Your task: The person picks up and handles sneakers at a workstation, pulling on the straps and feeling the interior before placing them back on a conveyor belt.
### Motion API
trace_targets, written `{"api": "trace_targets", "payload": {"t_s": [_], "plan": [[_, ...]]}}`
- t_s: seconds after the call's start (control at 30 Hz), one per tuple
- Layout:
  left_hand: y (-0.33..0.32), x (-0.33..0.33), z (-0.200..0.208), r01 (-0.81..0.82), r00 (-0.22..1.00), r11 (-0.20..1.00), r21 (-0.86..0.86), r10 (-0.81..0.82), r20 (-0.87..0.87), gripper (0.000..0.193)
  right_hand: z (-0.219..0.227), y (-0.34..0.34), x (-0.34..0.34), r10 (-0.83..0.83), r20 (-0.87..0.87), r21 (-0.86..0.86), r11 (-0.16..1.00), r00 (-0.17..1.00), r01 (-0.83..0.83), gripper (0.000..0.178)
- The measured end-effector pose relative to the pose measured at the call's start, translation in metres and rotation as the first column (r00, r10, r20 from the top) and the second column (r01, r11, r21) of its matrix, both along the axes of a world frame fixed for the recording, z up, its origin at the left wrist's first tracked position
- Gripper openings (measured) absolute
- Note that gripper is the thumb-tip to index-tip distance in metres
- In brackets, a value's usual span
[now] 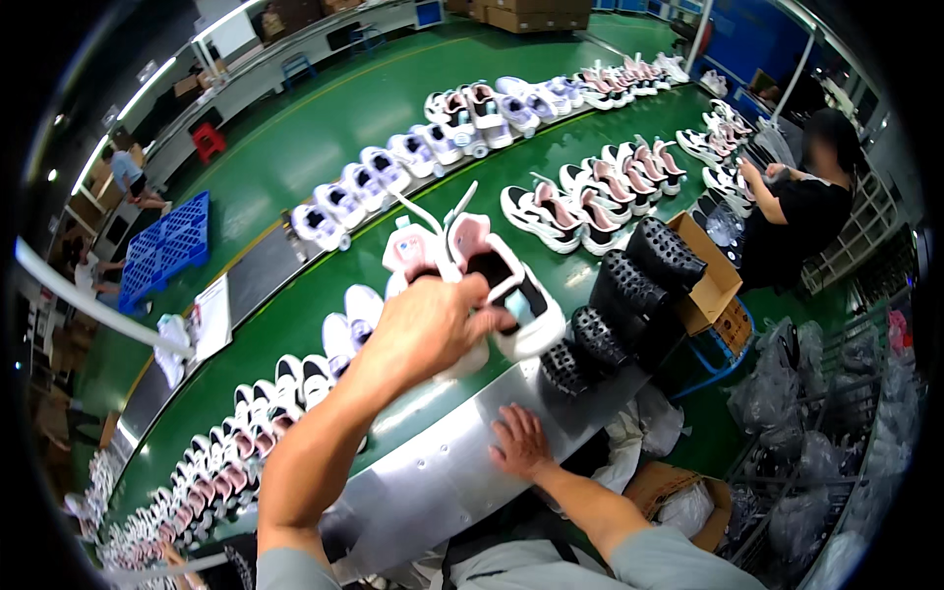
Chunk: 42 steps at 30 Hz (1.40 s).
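My left hand (428, 320) is closed on a white, pink and black sneaker (531, 315), lifted above the green work surface. A second sneaker (408, 251) with pink lining shows just behind the hand, partly hidden by it; I cannot tell whether the hand holds that one too. White laces stick up from between them. My right hand (521, 442) lies on a bare metal plate (423, 482) along the near edge, its fingers spread and holding nothing. Close by on the right stand several black shoe-shaped pieces with holes (610, 300).
White and pink sneakers (590, 192) stand in rows to the right, more sneakers (236, 433) to the left. Lilac shoes (379, 172) line a dark conveyor (251, 270) beyond. A cardboard box (708, 261) and a seated person (816, 197) are at right.
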<state>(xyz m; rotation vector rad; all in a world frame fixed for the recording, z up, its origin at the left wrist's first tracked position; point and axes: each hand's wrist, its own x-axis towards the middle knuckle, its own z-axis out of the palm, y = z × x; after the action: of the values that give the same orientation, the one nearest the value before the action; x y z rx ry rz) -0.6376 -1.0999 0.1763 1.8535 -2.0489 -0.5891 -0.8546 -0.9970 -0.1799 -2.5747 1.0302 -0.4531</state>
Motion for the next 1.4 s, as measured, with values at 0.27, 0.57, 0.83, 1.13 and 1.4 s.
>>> {"api": "trace_targets", "payload": {"t_s": [0.27,0.57,0.83,1.13,1.4], "plan": [[0.224,-0.026,-0.087,-0.253,0.955,0.967,-0.005,0.251,0.155,0.031,0.041,0.000,-0.002,0.078,-0.081,0.094,0.993,0.994,-0.070,0.049],[0.303,-0.080,-0.205,-0.488,0.852,0.866,0.112,0.445,0.276,0.057,0.199,-0.059,-0.099,-0.530,0.273,-0.062,0.823,0.802,0.565,0.045],[0.278,-0.078,-0.154,-0.503,0.864,0.861,-0.075,0.498,-0.074,0.035,0.184,-0.130,-0.105,-0.470,-0.097,-0.407,0.823,0.877,0.396,0.052],[0.228,-0.086,-0.105,-0.613,0.442,0.765,0.198,0.539,-0.717,0.079,0.281,-0.027,-0.088,0.235,0.184,0.199,0.942,0.955,-0.270,0.028],[0.257,-0.086,-0.151,-0.555,0.354,0.677,0.484,0.718,-0.599,0.046,0.234,0.031,-0.078,0.164,0.145,0.796,0.567,0.976,-0.213,0.039]]}}
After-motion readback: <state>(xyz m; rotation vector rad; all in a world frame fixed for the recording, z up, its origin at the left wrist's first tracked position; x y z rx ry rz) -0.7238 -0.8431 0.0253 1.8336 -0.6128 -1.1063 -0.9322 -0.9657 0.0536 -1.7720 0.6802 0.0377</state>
